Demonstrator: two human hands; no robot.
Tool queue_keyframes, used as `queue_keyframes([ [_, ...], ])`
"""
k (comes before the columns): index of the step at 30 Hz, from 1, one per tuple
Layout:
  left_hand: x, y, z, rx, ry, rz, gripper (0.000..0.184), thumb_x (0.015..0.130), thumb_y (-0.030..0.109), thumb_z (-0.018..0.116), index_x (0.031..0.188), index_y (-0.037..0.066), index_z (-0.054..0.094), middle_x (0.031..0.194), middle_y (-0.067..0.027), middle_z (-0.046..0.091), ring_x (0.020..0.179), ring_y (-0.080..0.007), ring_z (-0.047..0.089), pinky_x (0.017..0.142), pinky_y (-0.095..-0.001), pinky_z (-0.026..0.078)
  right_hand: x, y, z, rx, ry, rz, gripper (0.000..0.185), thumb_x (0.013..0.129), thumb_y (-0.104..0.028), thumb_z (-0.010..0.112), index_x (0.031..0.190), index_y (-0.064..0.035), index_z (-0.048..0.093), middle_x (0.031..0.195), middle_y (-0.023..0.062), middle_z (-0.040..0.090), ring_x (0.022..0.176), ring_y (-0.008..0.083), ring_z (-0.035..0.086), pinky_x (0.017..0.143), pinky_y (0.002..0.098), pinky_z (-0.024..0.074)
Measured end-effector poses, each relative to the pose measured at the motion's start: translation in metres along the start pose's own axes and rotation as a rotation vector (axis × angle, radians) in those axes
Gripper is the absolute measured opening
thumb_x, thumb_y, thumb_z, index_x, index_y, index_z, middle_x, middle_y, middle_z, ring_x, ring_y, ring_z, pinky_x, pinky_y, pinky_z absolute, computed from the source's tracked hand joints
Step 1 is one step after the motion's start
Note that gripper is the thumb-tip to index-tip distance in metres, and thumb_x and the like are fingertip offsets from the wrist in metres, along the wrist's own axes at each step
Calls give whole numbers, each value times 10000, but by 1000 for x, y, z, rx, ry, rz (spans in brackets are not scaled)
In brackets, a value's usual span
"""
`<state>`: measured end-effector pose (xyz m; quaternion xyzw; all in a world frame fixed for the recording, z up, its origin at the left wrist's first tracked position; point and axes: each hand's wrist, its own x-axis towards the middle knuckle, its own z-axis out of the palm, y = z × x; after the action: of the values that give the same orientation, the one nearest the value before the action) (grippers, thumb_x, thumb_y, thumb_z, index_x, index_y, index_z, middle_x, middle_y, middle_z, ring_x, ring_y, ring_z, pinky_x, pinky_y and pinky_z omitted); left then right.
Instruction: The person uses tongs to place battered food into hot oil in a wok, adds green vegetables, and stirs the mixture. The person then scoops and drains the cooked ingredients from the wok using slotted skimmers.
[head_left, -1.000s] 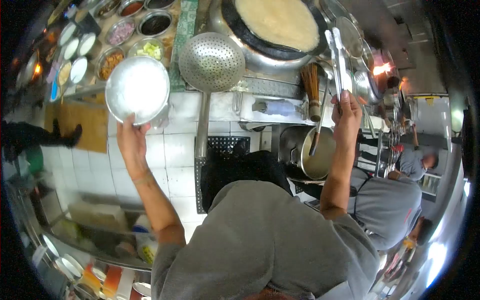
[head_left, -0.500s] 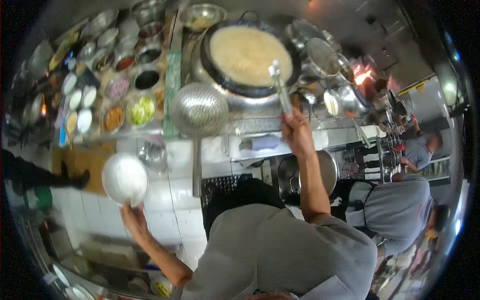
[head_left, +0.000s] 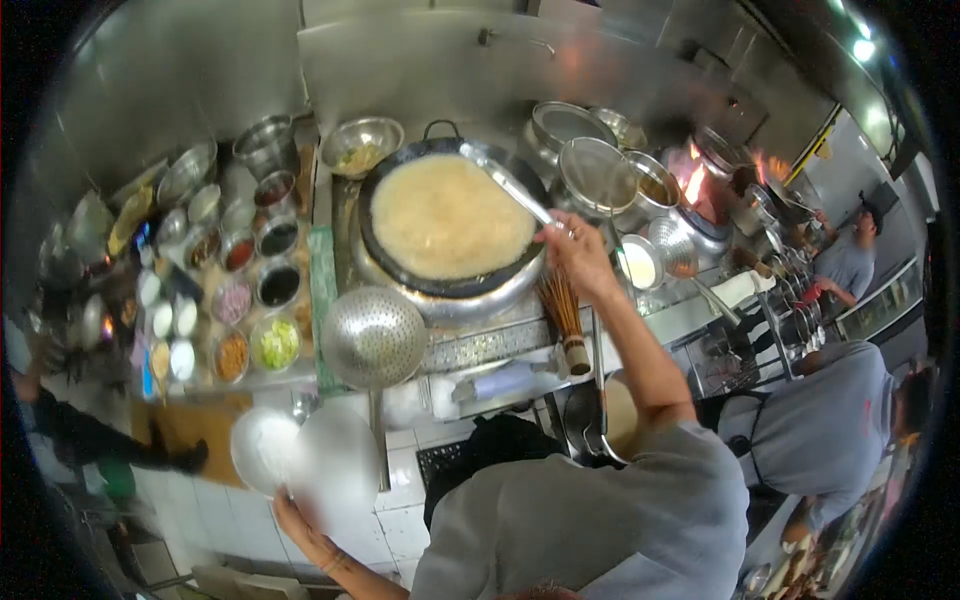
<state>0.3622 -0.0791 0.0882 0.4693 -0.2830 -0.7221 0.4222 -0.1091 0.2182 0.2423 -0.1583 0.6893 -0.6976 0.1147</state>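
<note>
The left hand (head_left: 298,518) pinches the near rim of a bowl (head_left: 262,447), and this bowl lies just beyond the fingertips. Farther, the right hand (head_left: 578,252) has fingers closed around tongs (head_left: 508,184), which extend from them over the wok (head_left: 458,288) of pale liquid (head_left: 450,215).

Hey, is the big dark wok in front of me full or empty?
Not empty: the wok holds pale, cloudy liquid across most of its width, with a dark band around it. I cannot tell how deep.
</note>
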Motion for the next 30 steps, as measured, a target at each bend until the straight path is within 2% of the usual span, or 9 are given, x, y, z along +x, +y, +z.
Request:
queue_keyframes([
  [4,27,-31,-63,362,-68,363,434,869,130,506,1265,-26,418,1210,-145,501,1095,-216,489,881,-327,442,107,-14,-77,-512,178,-336,445,849,-254,619,1187,20,523,907,134,654,748,164,604,630,284,474],
  [6,-35,7,30,-70,261,103,363,890,62,479,1228,-55,420,1118,-168,524,962,-224,548,821,-295,485,158,-29,-116,-779,308,-379,429,842,-276,611,1172,-7,554,939,199,649,887,279,631,742,356,487],
  [8,-5,4,-40,1327,16,218,543,886,250,575,1304,-22,360,1207,-208,515,1109,-212,493,909,-338,449,225,-15,-166,-858,370,-328,413,844,-289,596,1155,-19,566,969,204,640,917,313,618,780,386,476],
  [10,-88,28,55,1494,61,286,471,887,250,564,1234,-42,435,1121,-191,561,1022,-232,522,888,-359,445,274,-7,-203,-937,420,-266,399,847,-302,581,1139,-31,578,999,208,632,947,347,605,819,415,466],
  [11,-64,19,23,1295,103,277,414,882,235,562,1173,-42,464,1061,-178,572,963,-234,537,837,-349,470,292,-6,-216,-1051,452,-174,393,851,-324,562,1107,-28,590,1017,196,630,968,347,597,844,427,454],
  [14,18,-9,-83,-217,305,-121,264,865,189,557,991,-42,551,879,-139,604,789,-240,583,683,-318,547,334,5,-243,-1169,487,-14,394,856,-373,519,1047,-42,613,1082,173,612,1015,334,583,859,442,448],
  [23,-15,43,37,264,314,51,267,882,143,522,1075,-41,508,946,-138,575,824,-208,566,702,-280,524,433,110,-345,-1347,195,339,347,836,-277,517,1129,-114,607,1205,86,577,1182,255,495,953,561,292],
  [28,-2,52,57,369,239,101,279,892,117,502,1122,-40,484,984,-137,559,843,-191,556,713,-258,512,361,57,-299,-1487,123,373,346,819,-214,520,1141,-119,604,1229,61,567,1156,254,514,951,538,300],
  [30,7,54,61,401,197,121,286,895,107,495,1140,-39,474,999,-137,553,851,-184,552,717,-249,507,362,74,-308,-1480,278,155,332,813,-295,533,1061,-95,626,1097,93,630,1074,262,567,932,560,273],
])
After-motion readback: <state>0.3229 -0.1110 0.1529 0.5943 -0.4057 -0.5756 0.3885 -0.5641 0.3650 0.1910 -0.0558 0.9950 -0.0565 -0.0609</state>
